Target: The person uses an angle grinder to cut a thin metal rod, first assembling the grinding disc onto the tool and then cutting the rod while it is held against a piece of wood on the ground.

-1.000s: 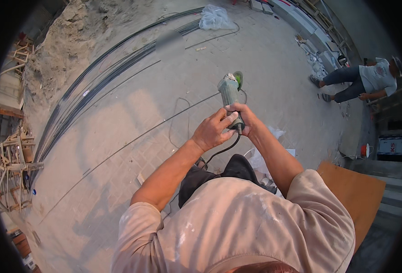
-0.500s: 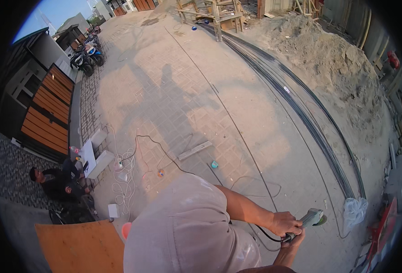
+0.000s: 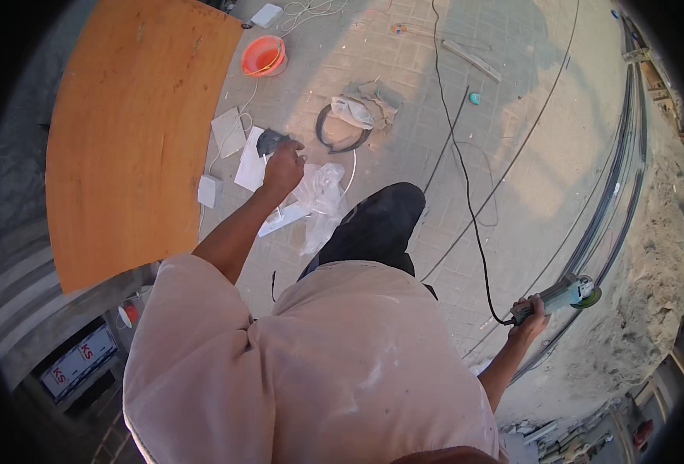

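Note:
My right hand (image 3: 529,317) is wrapped round the rear body of an angle grinder (image 3: 564,293), held out to my right. The grinder's disc (image 3: 587,297) points away from me, and a black cord (image 3: 475,224) runs from its back end up across the paving. My left hand (image 3: 284,166) reaches forward, fingers apart, and holds nothing that I can see. Just beyond it lies a crumpled dark piece (image 3: 271,141) on a white sheet (image 3: 250,161); I cannot tell whether the hand touches it. Beside the hand is a clear plastic bag (image 3: 322,188).
A large orange-brown board (image 3: 144,139) fills the left. Near it are an orange bucket (image 3: 264,56) and white boxes (image 3: 209,191). A dark coil (image 3: 344,147) lies ahead. Long bars (image 3: 598,205) run along the right beside a sand heap (image 3: 655,286).
My view has swung left and down toward my body. Both hands were on the grinder; the left has let go and moved to the left, while the right keeps hold.

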### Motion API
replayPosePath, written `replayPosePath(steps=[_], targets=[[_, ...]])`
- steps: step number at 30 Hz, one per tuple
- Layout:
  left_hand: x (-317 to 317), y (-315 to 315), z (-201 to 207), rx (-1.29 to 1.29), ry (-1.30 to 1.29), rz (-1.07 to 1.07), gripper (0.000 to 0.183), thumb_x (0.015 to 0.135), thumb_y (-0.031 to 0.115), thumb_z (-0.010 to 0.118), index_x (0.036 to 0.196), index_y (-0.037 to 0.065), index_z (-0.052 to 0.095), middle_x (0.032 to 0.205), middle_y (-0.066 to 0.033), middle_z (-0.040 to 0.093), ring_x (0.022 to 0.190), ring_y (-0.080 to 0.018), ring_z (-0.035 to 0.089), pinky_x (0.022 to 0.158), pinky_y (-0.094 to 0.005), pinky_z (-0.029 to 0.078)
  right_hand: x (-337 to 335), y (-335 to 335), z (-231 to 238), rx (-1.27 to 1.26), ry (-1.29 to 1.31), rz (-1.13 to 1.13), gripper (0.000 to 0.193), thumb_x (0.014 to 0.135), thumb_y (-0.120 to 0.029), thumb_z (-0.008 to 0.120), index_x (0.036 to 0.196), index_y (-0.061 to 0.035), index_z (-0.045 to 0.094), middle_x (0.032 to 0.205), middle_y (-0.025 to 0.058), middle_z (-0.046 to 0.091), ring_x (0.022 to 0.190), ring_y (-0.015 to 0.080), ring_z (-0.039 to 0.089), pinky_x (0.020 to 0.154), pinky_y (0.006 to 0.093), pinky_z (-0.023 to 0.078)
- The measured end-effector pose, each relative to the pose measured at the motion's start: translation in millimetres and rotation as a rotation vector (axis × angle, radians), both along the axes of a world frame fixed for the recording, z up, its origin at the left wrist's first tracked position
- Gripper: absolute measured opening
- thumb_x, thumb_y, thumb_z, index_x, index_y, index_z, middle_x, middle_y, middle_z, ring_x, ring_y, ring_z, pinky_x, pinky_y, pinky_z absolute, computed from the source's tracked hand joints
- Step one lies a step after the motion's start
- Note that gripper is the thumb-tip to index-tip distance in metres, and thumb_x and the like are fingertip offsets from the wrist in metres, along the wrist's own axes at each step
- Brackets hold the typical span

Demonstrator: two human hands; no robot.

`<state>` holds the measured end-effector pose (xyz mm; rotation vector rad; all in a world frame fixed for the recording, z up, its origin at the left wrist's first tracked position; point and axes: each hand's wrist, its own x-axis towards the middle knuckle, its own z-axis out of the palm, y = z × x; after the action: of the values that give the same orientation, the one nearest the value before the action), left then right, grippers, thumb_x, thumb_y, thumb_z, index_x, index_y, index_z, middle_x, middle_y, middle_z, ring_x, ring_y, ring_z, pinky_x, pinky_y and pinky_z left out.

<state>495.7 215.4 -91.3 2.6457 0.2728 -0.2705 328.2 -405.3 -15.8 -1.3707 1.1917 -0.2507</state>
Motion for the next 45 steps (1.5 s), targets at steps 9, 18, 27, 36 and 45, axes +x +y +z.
replayPosePath(steps=[9, 18, 27, 36, 45], targets=[[-308.8, -26.1, -26.6, -0.481, 0.697, 0.055, 0.048, 0.088, 0.024, 0.077, 0.127, -0.002, 0.066, 0.104, -0.0216, 0.072, 0.099, -0.0357, 0.069, 0.089, -0.0428, 0.054, -82.2, 43.2, -41.9, -0.203, 0.092, 0.277, 0.085, 0.083, 0.0, 0.075, 0.154, 0.0055, 0.028, 0.091, 0.0182, 0.064, 0.059, 0.023, 0.062, 0.052, 0.037, 0.053], [-580.6, 14.4, -33.4, -0.654, 0.824, 0.166, 0.051, 0.09, 0.025, 0.073, 0.136, 0.003, 0.065, 0.124, -0.0206, 0.071, 0.117, -0.0327, 0.068, 0.101, -0.0402, 0.053, -165.0, 138.9, -85.3, -0.215, -0.099, 0.378, 0.058, 0.081, -0.001, 0.077, 0.13, 0.0048, 0.046, 0.086, 0.0155, 0.065, 0.059, 0.0215, 0.063, 0.051, 0.0355, 0.054], [-666.6, 148.9, -41.8, -0.545, 0.702, 0.227, 0.047, 0.094, 0.026, 0.07, 0.139, 0.011, 0.065, 0.115, -0.0165, 0.071, 0.113, -0.0336, 0.066, 0.1, -0.042, 0.051, -228.3, 301.8, -78.1, -0.157, -0.007, 0.638, 0.032, 0.084, -0.008, 0.075, 0.106, -0.0018, 0.054, 0.069, 0.0108, 0.063, 0.055, 0.022, 0.064, 0.051, 0.0356, 0.052], [-665.9, 270.5, -82.5, -0.343, 0.855, -0.409, 0.051, 0.09, 0.024, 0.074, 0.139, 0.031, 0.066, 0.142, -0.0099, 0.059, 0.125, -0.0367, 0.058, 0.112, -0.0413, 0.047, -202.7, 464.1, -116.3, -0.075, 0.022, 0.573, 0.033, 0.084, -0.009, 0.076, 0.106, -0.002, 0.053, 0.072, 0.0091, 0.062, 0.055, 0.0211, 0.064, 0.051, 0.0352, 0.053], [-565.4, 451.9, -3.4, -0.956, 1.363, 0.156, 0.02, 0.099, 0.027, 0.069, 0.1, 0.007, 0.07, 0.082, -0.0022, 0.065, 0.075, -0.0197, 0.062, 0.069, -0.0359, 0.05, -224.0, 566.1, -130.9, -0.11, 0.256, 0.531, 0.036, 0.081, -0.006, 0.076, 0.107, -0.0024, 0.052, 0.077, 0.0079, 0.062, 0.056, 0.0185, 0.063, 0.05, 0.0333, 0.051]])
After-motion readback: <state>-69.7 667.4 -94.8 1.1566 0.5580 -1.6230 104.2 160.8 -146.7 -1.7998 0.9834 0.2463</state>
